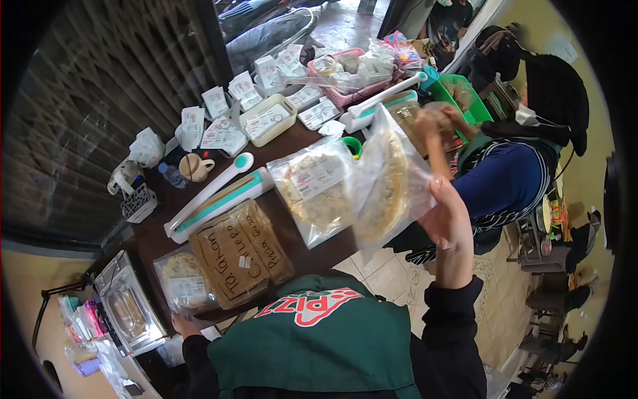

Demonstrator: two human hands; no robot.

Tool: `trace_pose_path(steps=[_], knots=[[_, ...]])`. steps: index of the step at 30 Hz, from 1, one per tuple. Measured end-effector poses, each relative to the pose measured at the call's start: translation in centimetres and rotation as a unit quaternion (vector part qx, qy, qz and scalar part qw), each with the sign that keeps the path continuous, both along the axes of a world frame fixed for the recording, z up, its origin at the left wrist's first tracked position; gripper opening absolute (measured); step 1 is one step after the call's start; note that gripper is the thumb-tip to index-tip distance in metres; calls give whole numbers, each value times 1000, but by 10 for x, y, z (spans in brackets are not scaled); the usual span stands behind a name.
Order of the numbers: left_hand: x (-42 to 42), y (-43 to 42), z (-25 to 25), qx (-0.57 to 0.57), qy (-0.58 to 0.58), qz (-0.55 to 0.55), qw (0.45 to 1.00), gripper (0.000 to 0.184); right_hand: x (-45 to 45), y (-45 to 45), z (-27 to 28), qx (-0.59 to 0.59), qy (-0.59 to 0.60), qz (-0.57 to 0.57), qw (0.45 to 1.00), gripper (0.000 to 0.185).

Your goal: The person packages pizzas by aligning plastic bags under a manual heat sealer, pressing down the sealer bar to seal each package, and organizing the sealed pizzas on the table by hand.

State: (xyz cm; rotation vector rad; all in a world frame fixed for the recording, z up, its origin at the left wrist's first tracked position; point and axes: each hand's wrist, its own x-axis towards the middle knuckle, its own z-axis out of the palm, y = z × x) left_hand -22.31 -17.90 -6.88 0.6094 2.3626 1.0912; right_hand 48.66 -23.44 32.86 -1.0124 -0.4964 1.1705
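Bagged pizza (382,189) is tilting in the person's right hand (449,213), which is pinching the clear film's margin, beside a second packet (316,183). It is looking light, bendable and crumbly, the film probably slippery; that margin is offering the safest hold. The table's (307,258) edge is running close by, a co-worker's arm (437,149) crowding beyond, tiled floor (385,276) giving room nearer. The left hand's (185,325) grip is escaping view.

Handwritten "Tatakan" and "Pizza Guzo" on the brown cardboard (242,255), a middle word partly unclear, "PIZZ" lettered on the green apron (372,346), printed label (319,178) on a bagged pizza (307,211) too small to read
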Motion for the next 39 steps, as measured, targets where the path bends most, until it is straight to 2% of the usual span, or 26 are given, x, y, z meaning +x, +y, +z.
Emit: trace_pose_path(steps=[1, 2, 4, 5, 7, 8, 9, 11, 12, 13, 14, 16, 17, 20, 21, 24, 25, 28, 29, 32, 33, 34, 35, 36, 38, 39], knots=[[-3, -9, 2, -75, 192, -163, 965, 38, 18, -1, -4, 3, -28, 8, 1000, 44], [-4, -13, 0, -144, 372, -312, 862, 40, 33, 1, -11, 3, -42, -7, 999, 42], [6, -12, 10, -125, 243, -321, 907, 40, 58, 8, -33, 4, -69, -37, 997, 37], [-3, -9, 11, -134, 185, -328, 917, 40, 71, 14, -53, 10, -58, -54, 997, 22], [5, 0, 19, -104, 44, -241, 964, 37, 103, 19, -109, 21, -40, -74, 996, 13], [8, 4, 21, -84, -20, -188, 978, 36, 114, 23, -130, 24, -30, -84, 996, 11], [-5, 10, 1, 55, -190, -42, 979, 35, 117, 29, -142, 27, -17, -109, 994, 11], [11, 13, 22, 180, -355, 128, 908, 42, 124, 30, -166, 41, 7, -133, 990, 11], [-12, 9, 4, 101, -225, -6, 969, 43, 126, 28, -175, 19, 34, -167, 985, 10], [-30, 6, -11, -7, -27, -131, 991, 45, 124, 24, -182, -3, 60, -199, 978, 10], [-24, 6, -3, -72, 157, -199, 965, 47, 123, 18, -190, -25, 86, -232, 969, 10], [-17, 1, 3, 49, 32, -119, 991, 47, 122, 3, -214, -66, 7, -220, 973, 12], [-2, -1, 17, 114, -26, -76, 990, 48, 120, 0, -225, -37, -9, -207, 978, 16], [8, 7, 37, 82, -8, -76, 994, 46, 121, -1, -249, -17, -49, -229, 972, 18], [8, 18, 40, 211, -313, 32, 925, 47, 119, 1, -251, 17, -48, -242, 969, 20], [7, 4, 22, 85, -15, -134, 987, 48, 92, 9, -237, -24, -3, -376, 926, 19], [27, 2, 36, 196, -216, 16, 957, 48, 88, 7, -236, -32, 16, -414, 909, 18], [60, -3, 57, 235, -316, 94, 914, 50, 102, -16, -267, -84, 126, -457, 877, 19], [77, -4, 65, 213, -270, 99, 934, 45, 114, -22, -283, -103, 150, -458, 870, 22], [45, -9, 28, 174, -259, 74, 947, 41, 138, -29, -314, -142, 188, -487, 841, 22], [20, -14, 5, 116, -207, -25, 971, 38, 148, -32, -327, -166, 195, -482, 838, 23], [9, -18, -8, 13, -66, -107, 992, 39, 160, -34, -341, -189, 202, -476, 835, 24], [2, -20, -16, -89, 79, -185, 975, 40, 170, -35, -354, -212, 210, -470, 831, 26], [-2, -19, -18, -189, 221, -256, 922, 41, 180, -34, -367, -221, 203, -481, 824, 28], [-8, -25, -8, -160, 224, -385, 881, 47, 195, -32, -391, -241, 187, -501, 810, 34], [-6, -23, -2, -192, 275, -423, 842, 44, 197, -32, -400, -258, 144, -504, 812, 36]])
